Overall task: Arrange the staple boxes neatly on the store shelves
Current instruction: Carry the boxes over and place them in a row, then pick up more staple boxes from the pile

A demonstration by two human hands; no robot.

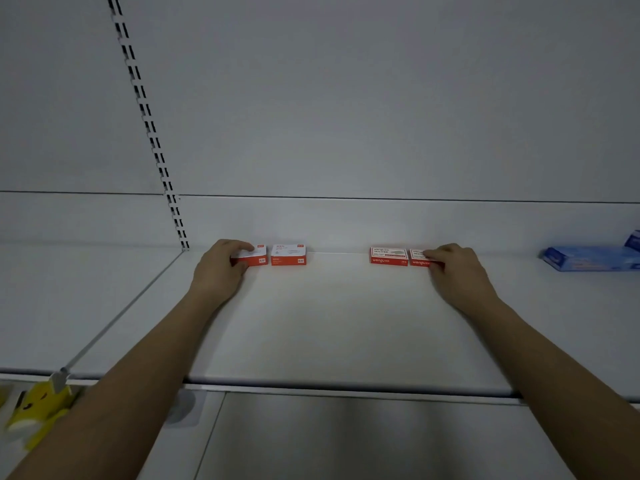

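Note:
Several small red-and-white staple boxes stand in a row along the back of the white shelf (332, 323). My left hand (221, 268) grips the leftmost box (255, 256), fingers over its top and thumb at its front. Just right of it stands a second box (288, 255), untouched. After a gap come two red-bordered boxes: one (388, 256) stands free, and my right hand (453, 268) pinches the rightmost box (419, 257), covering its right part.
A blue flat package (588, 262) lies at the back right of the shelf. A slotted upright (149, 119) runs down the back wall at the left. Yellow items (34, 410) hang below the shelf's front edge at the lower left.

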